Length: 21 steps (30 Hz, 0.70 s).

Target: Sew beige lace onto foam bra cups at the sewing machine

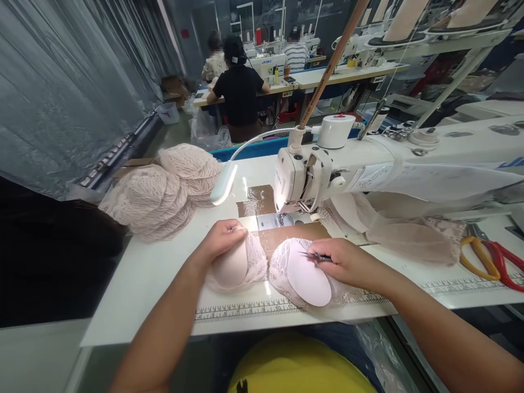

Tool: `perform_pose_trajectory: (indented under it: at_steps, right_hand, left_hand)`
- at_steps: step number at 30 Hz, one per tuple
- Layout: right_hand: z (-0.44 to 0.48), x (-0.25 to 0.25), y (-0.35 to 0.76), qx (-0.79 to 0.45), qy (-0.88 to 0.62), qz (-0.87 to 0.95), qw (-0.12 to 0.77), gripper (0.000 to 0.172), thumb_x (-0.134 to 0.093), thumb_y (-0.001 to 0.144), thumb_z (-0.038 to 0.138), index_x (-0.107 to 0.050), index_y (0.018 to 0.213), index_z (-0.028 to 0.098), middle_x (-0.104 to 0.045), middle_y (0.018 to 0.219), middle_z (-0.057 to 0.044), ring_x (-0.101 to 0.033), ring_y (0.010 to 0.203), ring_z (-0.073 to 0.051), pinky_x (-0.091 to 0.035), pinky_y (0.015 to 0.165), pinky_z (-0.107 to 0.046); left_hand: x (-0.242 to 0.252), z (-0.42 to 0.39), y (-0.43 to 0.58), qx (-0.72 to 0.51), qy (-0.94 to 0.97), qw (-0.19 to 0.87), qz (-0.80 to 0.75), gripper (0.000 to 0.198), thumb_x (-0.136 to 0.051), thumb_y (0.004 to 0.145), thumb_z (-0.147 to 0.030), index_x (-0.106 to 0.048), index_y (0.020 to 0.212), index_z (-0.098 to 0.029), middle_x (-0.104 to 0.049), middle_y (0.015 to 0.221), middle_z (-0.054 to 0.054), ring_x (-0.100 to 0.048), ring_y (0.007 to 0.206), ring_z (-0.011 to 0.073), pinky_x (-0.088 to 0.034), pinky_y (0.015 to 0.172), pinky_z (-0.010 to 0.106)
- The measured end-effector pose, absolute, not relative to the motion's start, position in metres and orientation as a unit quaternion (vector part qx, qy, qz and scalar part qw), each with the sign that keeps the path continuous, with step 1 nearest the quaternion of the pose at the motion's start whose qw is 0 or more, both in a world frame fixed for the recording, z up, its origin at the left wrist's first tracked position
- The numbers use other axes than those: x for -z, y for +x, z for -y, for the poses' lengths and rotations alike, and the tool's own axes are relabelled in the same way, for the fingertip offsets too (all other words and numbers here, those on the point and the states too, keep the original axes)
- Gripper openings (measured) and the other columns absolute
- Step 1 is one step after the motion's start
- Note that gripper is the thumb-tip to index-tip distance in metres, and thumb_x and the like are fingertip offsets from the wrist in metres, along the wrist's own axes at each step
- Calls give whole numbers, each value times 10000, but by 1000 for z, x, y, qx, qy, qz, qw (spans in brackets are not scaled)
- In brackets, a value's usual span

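A pale pink lace bra (257,256) lies on the sewing table in front of the machine, its two cups side by side with the inner faces partly up. My left hand (223,239) pinches the top edge of the left cup (231,266) between thumb and fingers. Over the right cup (309,275), my right hand (341,262) is closed round small dark thread snips (321,257), their pointed tips facing left above the cup's smooth lining. The needle area of the white sewing machine (303,174) is just behind the bra, lit by a lamp.
Stacked lace cups (151,196) stand at the back left. A lamp head (224,183) hangs on a bendable neck. Scissors with yellow and red handles (493,262) lie at the right, near more lace pieces (417,240). A ruler strip (245,311) runs along the front edge. Co-workers (237,93) sit beyond.
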State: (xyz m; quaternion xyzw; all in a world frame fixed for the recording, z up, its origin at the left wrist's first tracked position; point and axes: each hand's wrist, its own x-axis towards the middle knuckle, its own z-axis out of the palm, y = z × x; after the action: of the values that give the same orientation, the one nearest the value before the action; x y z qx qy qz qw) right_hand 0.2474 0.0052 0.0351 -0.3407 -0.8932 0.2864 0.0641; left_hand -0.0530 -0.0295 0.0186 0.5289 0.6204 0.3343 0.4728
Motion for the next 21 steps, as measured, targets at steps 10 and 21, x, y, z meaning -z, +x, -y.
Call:
perform_pose_trajectory:
  at_steps: [10,21]
  right_hand:
    - [1,-17,176,-476,-349,790,166,170,-607,808,345,-621,840,179,-622,790,-17,-580,747,-183,-419,648,-291]
    - [2,-13,174,-538,-285,766,206,205,-512,879,272,-542,701,173,-532,686,20,-496,674,-135,-368,614,-255]
  left_hand:
    - [-23,35,-48,-402,504,499,-579,254,-599,775,-399,-522,724,-162,-493,649,-31,-475,575,105,-379,534,212]
    - [-23,31,-31,-303,779,325,-443,503,-697,719,-363,-588,1178,-189,-578,1226,101,-487,1164,260,-365,1021,367]
